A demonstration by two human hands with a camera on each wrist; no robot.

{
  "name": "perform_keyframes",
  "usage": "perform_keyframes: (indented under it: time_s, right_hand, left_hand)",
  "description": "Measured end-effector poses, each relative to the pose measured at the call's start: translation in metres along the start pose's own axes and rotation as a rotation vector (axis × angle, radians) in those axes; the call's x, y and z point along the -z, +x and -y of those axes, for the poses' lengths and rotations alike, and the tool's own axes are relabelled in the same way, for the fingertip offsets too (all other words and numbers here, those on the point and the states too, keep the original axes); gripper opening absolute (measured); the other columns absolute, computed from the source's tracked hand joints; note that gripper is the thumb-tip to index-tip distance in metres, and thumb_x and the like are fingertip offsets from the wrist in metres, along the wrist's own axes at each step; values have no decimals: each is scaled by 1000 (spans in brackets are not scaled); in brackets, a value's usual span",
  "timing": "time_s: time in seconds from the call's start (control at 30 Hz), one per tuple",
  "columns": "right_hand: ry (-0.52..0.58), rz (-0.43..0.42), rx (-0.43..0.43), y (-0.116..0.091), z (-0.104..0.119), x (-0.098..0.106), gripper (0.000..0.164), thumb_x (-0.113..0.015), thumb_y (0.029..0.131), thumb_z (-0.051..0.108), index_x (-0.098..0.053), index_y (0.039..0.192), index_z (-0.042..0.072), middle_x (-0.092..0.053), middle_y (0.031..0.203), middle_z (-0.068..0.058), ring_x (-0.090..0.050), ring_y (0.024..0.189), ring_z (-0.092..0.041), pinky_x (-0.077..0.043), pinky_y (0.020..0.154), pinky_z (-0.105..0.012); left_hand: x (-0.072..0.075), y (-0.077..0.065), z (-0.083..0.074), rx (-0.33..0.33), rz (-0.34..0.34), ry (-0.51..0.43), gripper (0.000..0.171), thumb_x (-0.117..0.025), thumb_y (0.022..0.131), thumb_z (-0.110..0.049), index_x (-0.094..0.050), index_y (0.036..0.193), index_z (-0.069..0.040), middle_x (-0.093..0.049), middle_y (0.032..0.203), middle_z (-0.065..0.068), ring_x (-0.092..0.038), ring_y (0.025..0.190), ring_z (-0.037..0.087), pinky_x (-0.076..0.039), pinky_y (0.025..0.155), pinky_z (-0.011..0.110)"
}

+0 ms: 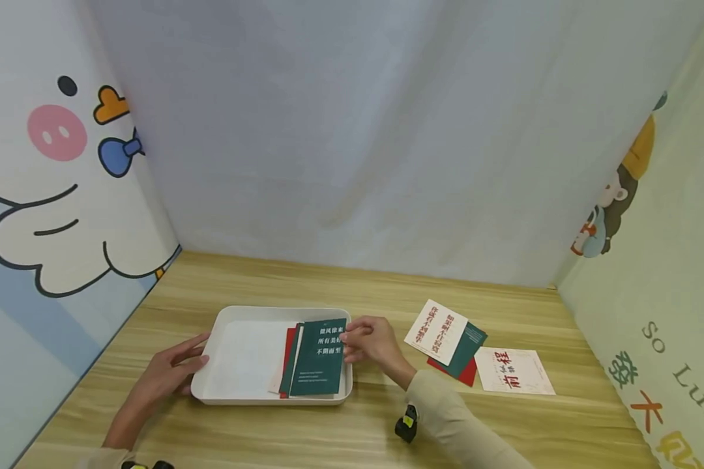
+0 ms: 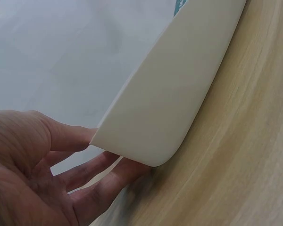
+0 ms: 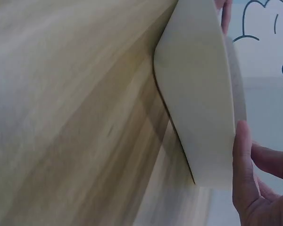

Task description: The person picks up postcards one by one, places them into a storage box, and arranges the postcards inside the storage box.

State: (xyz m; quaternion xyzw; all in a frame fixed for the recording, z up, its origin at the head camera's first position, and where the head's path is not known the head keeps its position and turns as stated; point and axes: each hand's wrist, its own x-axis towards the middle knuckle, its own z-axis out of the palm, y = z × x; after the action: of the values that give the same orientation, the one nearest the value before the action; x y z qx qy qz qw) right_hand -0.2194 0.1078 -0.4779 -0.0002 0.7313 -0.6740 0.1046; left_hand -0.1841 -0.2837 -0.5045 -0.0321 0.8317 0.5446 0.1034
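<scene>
A white tray [image 1: 243,355] sits on the table, and my left hand [image 1: 167,374] grips its left end. In the left wrist view, the thumb [image 2: 70,137] lies at the tray's rim while the other fingers reach round the outer wall. Several red, white and green cards [image 1: 287,365] overlap inside the tray's right half. Uppermost is a green card [image 1: 319,365] with white writing. My right hand [image 1: 372,339] has its fingertips on this card's right edge, above the tray's right rim, and seems to pinch it. The right wrist view shows those fingers [image 3: 245,174] beside the rim.
To the right, a white card [image 1: 437,331] with red writing overlaps a green card [image 1: 472,342] and a red card [image 1: 469,372]. Another white card [image 1: 516,371] lies beside them. Printed curtains border the wooden table [image 1: 381,417] at the back and both sides.
</scene>
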Motion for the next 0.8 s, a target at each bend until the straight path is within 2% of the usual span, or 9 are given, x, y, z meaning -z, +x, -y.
perform_keyframes:
  time_s: [0.13,0.23,0.4,0.6,0.8]
  right_hand:
    - [-85,-12,22,-1,3,6,23,-74,95,0,-66,112,-14,-72,83,-23,-68,58,-15,-63,63,-45]
    - [-139,-37,31,-3,4,12,20,-74,95,2,-67,108,-11,-71,80,-24,-67,58,-17,-63,62,-47]
    - [-206,-60,27,-5,4,20,16,-72,97,4,-68,105,-10,-72,82,-23,-67,58,-16,-61,56,-41]
    - [-282,-57,21,-9,3,27,17,-75,96,8,-69,104,-6,-71,81,-21,-65,56,-16,-60,55,-39]
    - [-380,-28,56,-15,12,44,30,-78,95,13,-68,113,-8,-72,90,-20,-72,71,-34,-61,58,-42]
  left_hand:
    - [-2,1,-1,-2,-2,12,63,-63,106,-18,-36,161,-2,-47,151,37,-68,95,15,-59,64,33]
    - [-2,1,-1,-1,1,5,63,-62,106,-17,-35,161,-2,-46,152,38,-68,94,15,-59,64,34]
    - [0,1,-1,2,1,10,63,-62,107,-17,-34,162,-3,-44,152,39,-69,95,16,-60,66,34]
    - [0,1,-1,14,5,16,64,-62,106,-18,-34,162,-3,-43,153,39,-69,98,19,-60,67,34]
    - [0,2,-1,25,14,-5,65,-63,106,-20,-33,162,-4,-43,154,39,-68,98,16,-61,69,35]
